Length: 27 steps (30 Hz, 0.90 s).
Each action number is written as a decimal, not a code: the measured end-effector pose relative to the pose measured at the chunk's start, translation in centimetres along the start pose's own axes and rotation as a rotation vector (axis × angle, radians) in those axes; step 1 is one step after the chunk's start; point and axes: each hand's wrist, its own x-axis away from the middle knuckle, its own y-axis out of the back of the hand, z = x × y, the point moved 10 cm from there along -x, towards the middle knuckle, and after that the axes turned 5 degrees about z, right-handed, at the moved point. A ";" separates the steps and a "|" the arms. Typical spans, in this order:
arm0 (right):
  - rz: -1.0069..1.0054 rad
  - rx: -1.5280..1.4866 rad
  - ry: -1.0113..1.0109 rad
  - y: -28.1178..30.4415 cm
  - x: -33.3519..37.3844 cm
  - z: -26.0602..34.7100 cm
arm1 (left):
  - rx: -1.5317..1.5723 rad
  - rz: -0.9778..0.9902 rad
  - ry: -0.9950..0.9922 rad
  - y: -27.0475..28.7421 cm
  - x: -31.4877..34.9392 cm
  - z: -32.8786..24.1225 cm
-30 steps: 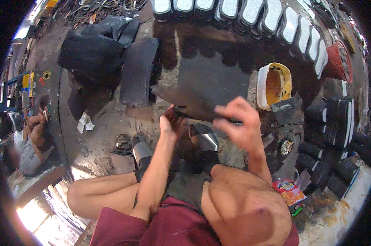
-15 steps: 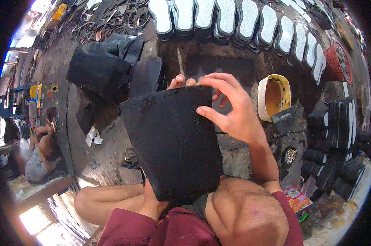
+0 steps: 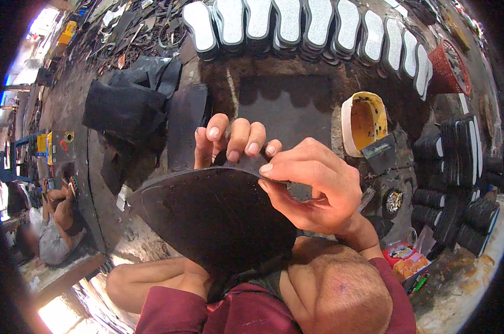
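A black rubber sheet (image 3: 218, 217) is bowed above my lap, its far edge curving up toward my hands. My left hand (image 3: 235, 136) is mostly hidden behind the sheet; its curled fingers show over the far edge and grip it. Thumb and fingertips of my right hand (image 3: 319, 183) pinch the same edge farther right, close to the left fingers. A dark bit of the sheet shows just under the left fingertips.
Stacks of white-topped sole shapes (image 3: 319, 22) curve along the far side. A red basket (image 3: 449, 67), a yellowish tub (image 3: 349, 128) and piled black soles (image 3: 458, 150) stand right. Folded black sheets (image 3: 124, 111) lie left. Another person (image 3: 57, 234) sits at far left.
The sheet's far edge has bent and tipped toward me. My left fingers have risen into view over it, and my right hand has come nearer and closed on the edge.
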 end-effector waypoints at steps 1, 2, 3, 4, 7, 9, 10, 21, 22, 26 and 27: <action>0.004 -0.001 0.015 -0.1 -0.1 0.1 | -0.008 0.017 -0.004 -0.2 0.0 0.1; 0.009 -0.001 0.029 -0.2 -0.1 0.3 | 0.013 0.022 -0.019 -0.2 0.0 0.0; 0.003 -0.001 0.022 -0.1 -0.2 0.2 | 0.020 0.034 -0.020 -0.2 0.1 0.0; 0.016 -0.017 -0.004 -0.2 -0.2 -0.1 | 0.025 0.045 -0.020 -0.2 0.1 0.0; 0.005 -0.025 -0.099 -0.5 -0.1 -1.4 | -0.008 0.073 -0.018 0.4 0.4 -0.4; -0.010 0.019 -0.125 -0.8 0.1 -2.2 | 0.053 0.068 -0.057 1.4 0.8 -1.1; -0.106 -0.046 -0.208 -0.8 0.7 -3.2 | 0.026 0.035 -0.061 2.3 0.9 -1.4; 0.057 -0.249 -0.697 -2.5 5.0 -12.7 | -1.054 -0.657 0.252 3.1 -0.4 -10.8; 0.109 -0.204 -0.718 -2.5 4.9 -13.3 | -1.420 -0.485 0.481 2.3 0.1 -8.9; 0.201 -0.313 -0.787 -2.8 5.3 -13.9 | -1.673 -0.310 0.697 3.0 2.9 -6.6; 0.165 -0.417 -0.843 -2.4 5.6 -14.2 | -1.625 -0.419 0.754 4.2 4.0 -6.8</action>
